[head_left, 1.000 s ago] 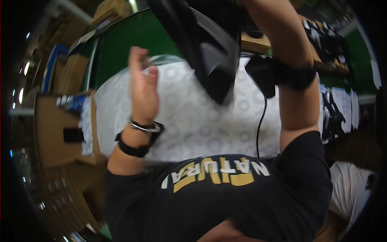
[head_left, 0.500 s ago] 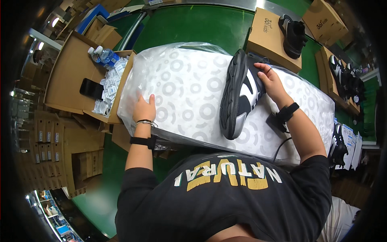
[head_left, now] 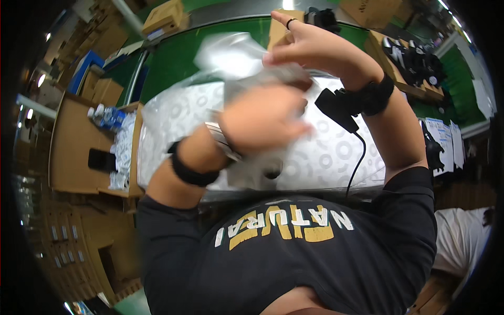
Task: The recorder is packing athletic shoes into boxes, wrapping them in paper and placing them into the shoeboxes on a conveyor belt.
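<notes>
My left hand reaches across the middle of the white patterned paper stack, and motion smears its fingers. Under and beside it is a blurred greyish, see-through sheet, with dark patches showing; the shoe's outline cannot be made out. Beyond that, a pale sheet is raised and blurred. My right hand is up at the far side, index finger stretched out and thumb apart near the blurred sheet. Its other fingers are mostly hidden. Clear plastic wraps the stack's left side.
At left, an open carton holds small white packets, water bottles and a black phone. Shoe boxes and dark shoes line the far right. A black cable hangs from my right wrist. A person's pale clothing shows at lower right.
My left hand has crossed rightward from the stack's left edge. My right hand has risen away from the upright black-and-white shoe, now no longer plainly visible. A pale sheet has lifted.
</notes>
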A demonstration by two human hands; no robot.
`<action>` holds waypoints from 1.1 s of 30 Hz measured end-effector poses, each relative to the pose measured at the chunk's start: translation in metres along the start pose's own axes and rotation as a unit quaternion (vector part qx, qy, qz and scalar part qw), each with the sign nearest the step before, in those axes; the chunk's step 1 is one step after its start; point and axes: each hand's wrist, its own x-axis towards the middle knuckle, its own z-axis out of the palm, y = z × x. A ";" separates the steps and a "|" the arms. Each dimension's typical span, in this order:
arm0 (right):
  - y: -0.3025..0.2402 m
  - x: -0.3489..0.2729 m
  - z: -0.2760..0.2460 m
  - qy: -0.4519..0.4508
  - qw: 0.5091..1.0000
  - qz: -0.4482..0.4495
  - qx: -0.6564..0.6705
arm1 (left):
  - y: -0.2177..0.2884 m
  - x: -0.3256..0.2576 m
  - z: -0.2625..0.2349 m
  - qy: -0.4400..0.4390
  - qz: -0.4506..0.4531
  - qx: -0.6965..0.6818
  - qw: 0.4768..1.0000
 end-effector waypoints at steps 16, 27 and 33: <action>0.116 -0.013 0.025 0.075 0.981 0.059 0.172 | -0.047 0.013 0.070 -0.186 -0.017 0.109 0.976; 0.193 -0.067 -0.006 0.225 0.920 0.121 0.297 | -0.048 0.008 0.054 0.064 0.041 0.040 0.996; 0.227 -0.095 0.016 0.179 0.962 0.206 -0.021 | -0.076 0.015 0.067 -0.106 -0.099 0.225 0.964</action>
